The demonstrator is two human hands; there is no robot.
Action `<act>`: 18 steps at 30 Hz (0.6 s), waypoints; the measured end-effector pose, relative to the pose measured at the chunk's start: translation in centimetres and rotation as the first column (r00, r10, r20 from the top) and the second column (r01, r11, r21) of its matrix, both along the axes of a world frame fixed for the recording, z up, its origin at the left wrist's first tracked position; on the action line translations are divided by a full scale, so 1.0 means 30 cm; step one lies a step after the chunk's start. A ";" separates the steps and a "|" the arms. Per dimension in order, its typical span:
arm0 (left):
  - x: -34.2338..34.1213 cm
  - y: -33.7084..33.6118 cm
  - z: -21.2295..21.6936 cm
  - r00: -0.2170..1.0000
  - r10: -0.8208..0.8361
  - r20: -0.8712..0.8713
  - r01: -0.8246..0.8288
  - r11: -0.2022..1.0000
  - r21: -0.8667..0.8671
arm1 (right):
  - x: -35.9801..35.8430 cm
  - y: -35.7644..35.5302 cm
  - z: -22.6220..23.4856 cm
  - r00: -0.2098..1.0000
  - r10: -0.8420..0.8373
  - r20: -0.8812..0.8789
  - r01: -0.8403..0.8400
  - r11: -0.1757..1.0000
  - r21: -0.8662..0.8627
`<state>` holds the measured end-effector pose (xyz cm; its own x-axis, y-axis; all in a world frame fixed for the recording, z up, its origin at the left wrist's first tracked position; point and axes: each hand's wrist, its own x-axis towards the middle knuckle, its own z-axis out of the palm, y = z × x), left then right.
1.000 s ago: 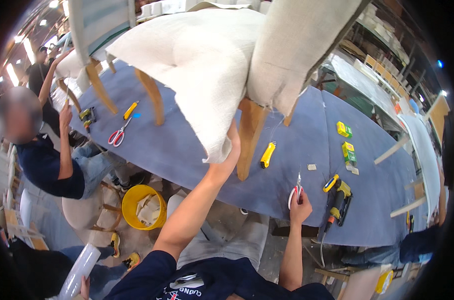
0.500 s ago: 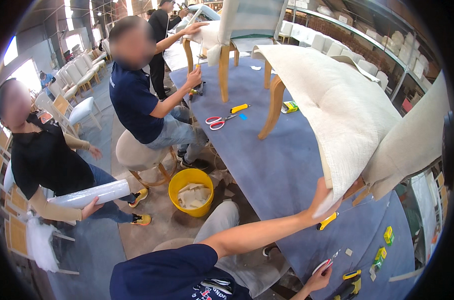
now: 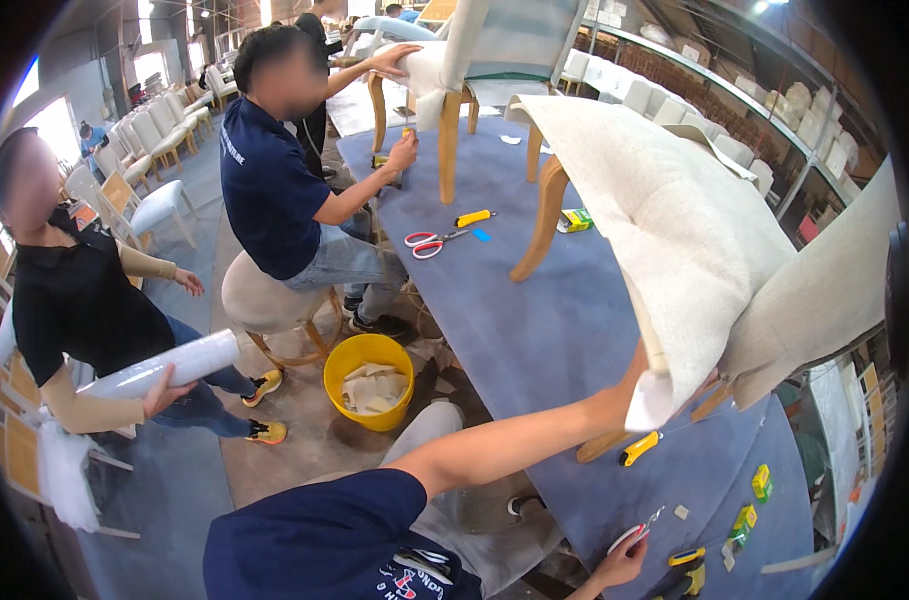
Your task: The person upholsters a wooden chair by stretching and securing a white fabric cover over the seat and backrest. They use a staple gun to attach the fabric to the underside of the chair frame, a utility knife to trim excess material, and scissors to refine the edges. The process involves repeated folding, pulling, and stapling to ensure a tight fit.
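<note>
A chair with cream fabric (image 3: 699,230) over its seat lies tilted on the blue-grey covered table (image 3: 494,330), one wooden leg (image 3: 544,220) standing near the middle. My left arm stretches across to the near edge of this seat. My left hand (image 3: 636,378) is there, behind a hanging fabric flap (image 3: 652,400) that hides its fingers. Lower right, by the table's near edge, my right hand (image 3: 619,565) is closed on scissors (image 3: 631,537) with red and white handles, blades pointing away from me. A yellow utility knife (image 3: 640,449) lies under the seat edge.
Small green-and-yellow boxes (image 3: 743,522), another knife (image 3: 686,556) and red-handled scissors (image 3: 436,241) lie on the table. A yellow bucket of scraps (image 3: 369,380) stands left. One co-worker (image 3: 274,190) works at another chair (image 3: 444,120); a second (image 3: 94,310) carries a clear roll (image 3: 164,366).
My left hand has gone further behind the fabric flap, which now covers its fingers. My right hand keeps the scissors. The view has shifted slightly; the seated co-worker's right hand has moved.
</note>
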<state>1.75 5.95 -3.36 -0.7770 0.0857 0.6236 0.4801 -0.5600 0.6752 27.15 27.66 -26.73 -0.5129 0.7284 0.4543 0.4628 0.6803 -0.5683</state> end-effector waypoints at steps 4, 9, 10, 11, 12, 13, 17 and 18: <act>0.066 0.025 0.009 0.948 0.236 -0.216 -0.264 0.957 -0.116 | 0.002 -0.007 0.012 1.000 -0.009 -0.028 0.009 1.000 0.008; 0.033 0.001 -0.026 0.970 -0.240 -0.042 0.242 0.969 0.047 | -0.023 -0.011 -0.010 0.997 0.007 -0.072 -0.003 0.999 0.054; 0.034 0.012 -0.028 0.967 -0.252 -0.049 0.254 0.967 0.033 | -0.015 -0.012 -0.001 0.999 0.014 -0.048 -0.011 0.999 0.043; 0.043 0.026 -0.011 0.978 -0.200 -0.066 0.199 0.980 -0.015 | -0.010 -0.021 0.016 0.999 0.024 -0.021 -0.024 0.999 0.031; 0.057 0.047 0.006 0.988 -0.126 -0.091 0.120 0.990 -0.068 | -0.010 -0.046 0.055 0.998 0.013 -0.069 -0.004 0.992 0.125; 0.072 0.077 0.029 0.991 -0.072 -0.109 0.061 0.993 -0.104 | -0.008 -0.079 0.095 0.993 0.005 -0.119 0.021 0.976 0.215; -0.056 0.114 -0.136 0.996 -0.056 -0.067 0.052 0.997 -0.059 | -0.051 -0.155 0.175 0.980 0.061 -0.190 -0.019 0.977 0.214; -0.070 0.111 -0.159 0.994 -0.091 -0.068 0.090 0.995 -0.031 | -0.050 -0.151 0.167 0.976 0.078 -0.202 -0.035 0.977 0.210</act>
